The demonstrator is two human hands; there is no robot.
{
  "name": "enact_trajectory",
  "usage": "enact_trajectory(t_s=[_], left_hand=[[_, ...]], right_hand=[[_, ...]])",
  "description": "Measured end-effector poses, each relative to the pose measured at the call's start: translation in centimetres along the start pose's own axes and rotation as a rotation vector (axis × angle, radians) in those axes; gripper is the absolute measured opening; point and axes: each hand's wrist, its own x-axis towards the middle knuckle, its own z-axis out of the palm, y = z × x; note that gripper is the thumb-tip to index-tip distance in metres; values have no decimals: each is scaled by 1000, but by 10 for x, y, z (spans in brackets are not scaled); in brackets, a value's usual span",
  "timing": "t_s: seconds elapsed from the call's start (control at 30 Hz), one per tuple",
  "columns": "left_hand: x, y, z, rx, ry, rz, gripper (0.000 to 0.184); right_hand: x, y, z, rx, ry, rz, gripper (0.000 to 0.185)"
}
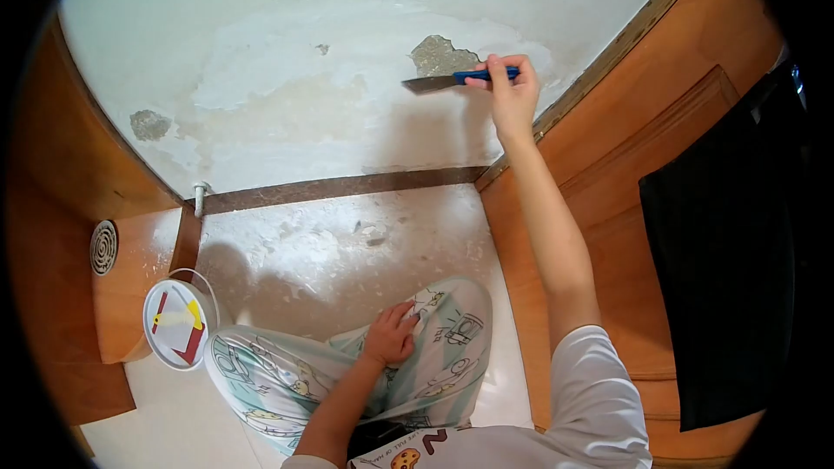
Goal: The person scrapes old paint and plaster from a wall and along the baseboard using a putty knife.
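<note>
My right hand (512, 91) grips the blue handle of a putty knife (434, 83), raised in front of the wall. Its flat metal blade points left, just below a bare grey patch (443, 56) where the white surface has come away. I cannot tell if the blade touches the wall (287, 95). My left hand (390, 336) lies on my patterned trousers over the bent leg, fingers stretched out and holding no tool.
Flakes and white dust lie on the floor (347, 247) below the dark skirting (347, 188). A lidded white bucket (178, 326) stands left, beside a wooden ledge (135, 295) carrying a round coil-patterned object (104, 247). A short pipe (200, 198) and wooden door (608, 200) flank the wall. Black cloth (721, 269) hangs right.
</note>
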Motion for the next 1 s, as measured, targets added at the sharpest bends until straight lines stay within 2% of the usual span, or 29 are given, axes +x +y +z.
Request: enact_trajectory(t_s=[0.17, 0.3, 0.4, 0.43, 0.53, 0.63, 0.77, 0.87, 1.0], left_hand=[[1, 0, -1, -13, 19, 19, 33], [1, 1, 0, 0, 1, -1, 34], [-2, -1, 1, 7, -8, -6, 35], [-1, -3, 1, 10, -3, 9, 35], [0, -3, 2, 11, 16, 21, 33], [1, -2, 1, -4, 19, 23, 33], [2, -1, 0, -13, 4, 16, 32], [0, -3, 1, 9, 2, 7, 35], [-3, -1, 4, -17, -2, -9, 36]], right_hand=[[9, -11, 7, 45, 88, -174, 14], [10, -7, 28, -68, 12, -105, 14], [-6, 11, 45, -303, -234, -130, 16], [-8, 11, 48, -291, -229, -240, 16], [-6, -17, 45, -199, -10, -190, 15], [5, -35, 33, -36, 89, -314, 14], [6, -37, 20, -102, 235, -321, 15], [1, -25, 15, -82, 255, -273, 18], [-4, -5, 18, -77, 65, -251, 30]])
